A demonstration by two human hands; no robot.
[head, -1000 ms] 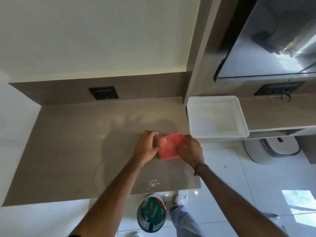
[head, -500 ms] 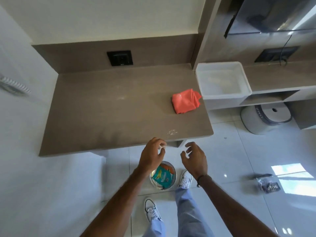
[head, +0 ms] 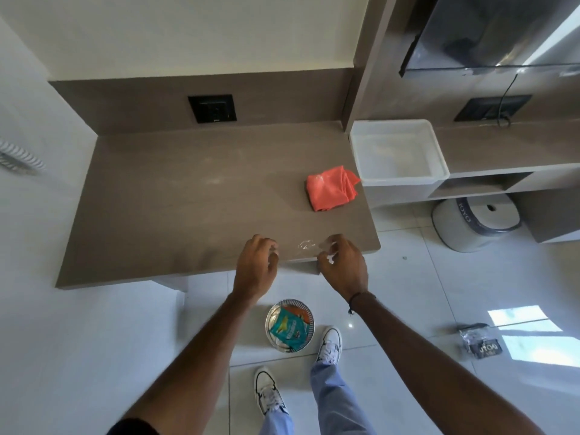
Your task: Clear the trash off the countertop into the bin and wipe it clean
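Both hands hovered over the near edge of the brown worktop [head: 163,196], the left hand [head: 255,271] and right hand [head: 343,268] loosely curled, gripping nothing. A clear scrap of plastic wrap [head: 306,246] lay between them. A folded orange cloth [head: 331,188] sat at two o'clock. The bin [head: 289,324], holding a teal packet, stood on the floor at six o'clock.

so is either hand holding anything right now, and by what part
Nothing is clearly held. The left hand is empty, fingers loosely curled. The right hand hovers by a clear scrap on the countertop; contact cannot be told. The orange cloth lies untouched.
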